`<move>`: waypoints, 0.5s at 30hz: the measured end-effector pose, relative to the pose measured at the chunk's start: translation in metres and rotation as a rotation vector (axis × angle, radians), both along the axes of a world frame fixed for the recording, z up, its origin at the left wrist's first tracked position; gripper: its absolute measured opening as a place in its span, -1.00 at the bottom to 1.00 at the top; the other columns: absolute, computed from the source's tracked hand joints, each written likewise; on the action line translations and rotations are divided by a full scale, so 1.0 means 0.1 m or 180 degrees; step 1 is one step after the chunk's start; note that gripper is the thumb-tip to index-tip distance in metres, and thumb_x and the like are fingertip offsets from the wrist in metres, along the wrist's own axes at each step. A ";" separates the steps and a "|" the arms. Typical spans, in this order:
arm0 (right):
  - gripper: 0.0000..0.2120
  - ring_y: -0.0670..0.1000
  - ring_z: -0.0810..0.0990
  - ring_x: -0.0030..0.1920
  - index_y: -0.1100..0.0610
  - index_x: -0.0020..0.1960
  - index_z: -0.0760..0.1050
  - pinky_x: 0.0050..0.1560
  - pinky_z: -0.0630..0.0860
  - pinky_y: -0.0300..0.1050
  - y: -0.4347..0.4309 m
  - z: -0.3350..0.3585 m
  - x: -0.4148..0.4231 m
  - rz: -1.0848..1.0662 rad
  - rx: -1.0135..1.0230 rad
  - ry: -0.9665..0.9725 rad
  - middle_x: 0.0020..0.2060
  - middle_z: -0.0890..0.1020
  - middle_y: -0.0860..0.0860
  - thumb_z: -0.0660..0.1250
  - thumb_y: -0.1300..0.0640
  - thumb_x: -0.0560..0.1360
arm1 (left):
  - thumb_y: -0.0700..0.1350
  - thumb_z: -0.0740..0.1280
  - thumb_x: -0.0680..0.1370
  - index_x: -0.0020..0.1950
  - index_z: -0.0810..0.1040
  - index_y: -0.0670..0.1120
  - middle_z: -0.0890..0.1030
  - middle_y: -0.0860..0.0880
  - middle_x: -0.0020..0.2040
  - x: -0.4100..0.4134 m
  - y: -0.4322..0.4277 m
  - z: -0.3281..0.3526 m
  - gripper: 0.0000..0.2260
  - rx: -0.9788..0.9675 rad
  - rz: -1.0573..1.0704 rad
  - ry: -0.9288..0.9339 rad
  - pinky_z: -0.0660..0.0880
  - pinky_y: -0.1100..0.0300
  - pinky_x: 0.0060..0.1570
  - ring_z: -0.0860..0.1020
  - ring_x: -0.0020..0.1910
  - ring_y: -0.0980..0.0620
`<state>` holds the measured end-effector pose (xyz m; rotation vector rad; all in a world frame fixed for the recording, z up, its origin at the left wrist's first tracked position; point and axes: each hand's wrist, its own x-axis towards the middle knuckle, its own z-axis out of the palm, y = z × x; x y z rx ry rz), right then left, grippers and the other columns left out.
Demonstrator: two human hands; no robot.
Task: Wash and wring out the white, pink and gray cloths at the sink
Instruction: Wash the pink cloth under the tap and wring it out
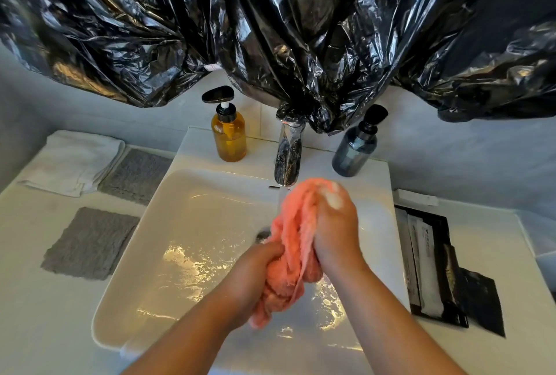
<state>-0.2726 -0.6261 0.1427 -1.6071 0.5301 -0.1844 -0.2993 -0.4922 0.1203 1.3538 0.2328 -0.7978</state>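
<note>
In the head view, the pink cloth [293, 242] is bunched into a thick rope over the sink [126, 299], at centre frame, just below the tap [288, 158]. Its long axis runs from the upper end by the spout down and slightly left toward the bottom of the frame.

Your right hand [334, 224] has the upper end, with suds on the knuckles. Your left hand [255, 272] has the lower end, and a tail of cloth hangs out below it. Each grip is clamped round the cloth, fingers curled tight, and the two sit close together along the same roll. I judge that the wringing turns about that axis, one hand twisting against the other.

The white cloth [72, 161] lies folded on the desk [45, 314] at the upper left. One gray cloth [137, 174] lies just beside it and a second gray cloth [90, 243] lies lower down. All three are well apart from your hands, and the left is the nearer.
</note>
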 end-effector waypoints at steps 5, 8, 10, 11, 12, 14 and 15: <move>-0.79 0.10 0.69 -0.12 0.07 0.01 0.61 -0.21 0.59 -0.07 -0.17 -0.06 -0.21 -0.0343 0.1308 -0.0391 -0.17 0.69 0.09 0.27 0.26 0.48 | -0.17 0.09 0.66 0.12 0.62 -0.29 0.61 -0.37 -0.07 0.21 0.15 -0.19 -0.66 -0.0507 0.1031 0.0325 0.55 0.07 -0.23 0.62 -0.31 -0.15; -0.74 0.08 0.67 -0.09 0.04 -0.09 0.64 -0.16 0.56 -0.13 0.03 -0.25 -0.45 -0.0423 0.1101 -0.0177 -0.16 0.70 0.06 0.22 0.18 0.35 | -0.12 0.11 0.64 -0.08 0.66 -0.31 0.62 -0.39 -0.03 0.32 0.04 -0.19 -0.60 -0.1014 0.1717 0.0536 0.52 -0.11 0.16 0.65 -0.09 -0.23; -0.72 -0.01 0.67 -0.04 -0.06 0.01 0.61 -0.08 0.55 -0.19 0.23 -0.31 -0.60 -0.0228 0.0597 0.0053 -0.04 0.69 -0.01 0.24 -0.06 0.37 | 0.03 0.14 0.62 -0.15 0.65 -0.31 0.61 -0.31 -0.18 0.28 -0.13 -0.09 -0.53 -0.1084 0.1507 0.0481 0.52 -0.07 0.15 0.63 -0.14 -0.21; -0.69 -0.06 0.66 -0.02 -0.17 0.04 0.55 -0.05 0.56 -0.18 0.32 -0.33 -0.65 -0.0075 0.0206 0.0231 0.02 0.66 -0.04 0.21 -0.21 0.37 | 0.09 0.17 0.62 -0.15 0.63 -0.29 0.58 -0.29 -0.22 0.24 -0.20 -0.04 -0.52 -0.0969 0.1390 0.0417 0.51 -0.05 0.10 0.59 -0.17 -0.19; -0.69 -0.10 0.65 -0.01 -0.23 0.03 0.49 -0.01 0.58 -0.15 0.39 -0.34 -0.67 -0.0077 -0.0129 0.0370 0.06 0.62 -0.06 0.17 -0.31 0.38 | 0.11 0.18 0.64 -0.14 0.60 -0.27 0.54 -0.27 -0.24 0.21 -0.24 -0.02 -0.53 -0.0777 0.1300 0.0280 0.50 -0.04 0.04 0.55 -0.19 -0.18; -0.66 -0.07 0.65 0.00 -0.24 -0.01 0.47 0.04 0.61 -0.01 0.42 -0.31 -0.62 -0.0287 -0.0408 0.0428 0.04 0.63 -0.06 0.10 -0.38 0.39 | 0.03 0.16 0.67 -0.19 0.55 -0.25 0.52 -0.24 -0.27 0.18 -0.28 0.06 -0.57 -0.0361 0.1021 -0.0190 0.48 0.03 -0.09 0.52 -0.22 -0.14; -0.64 -0.04 0.66 -0.01 -0.20 -0.02 0.50 0.05 0.61 0.03 0.39 -0.28 -0.56 -0.0311 -0.0528 0.0414 0.00 0.65 -0.06 0.08 -0.36 0.40 | -0.03 0.15 0.68 -0.27 0.52 -0.20 0.53 -0.17 -0.33 0.20 -0.28 0.11 -0.60 -0.0179 0.0867 -0.0368 0.47 0.11 -0.17 0.52 -0.27 -0.10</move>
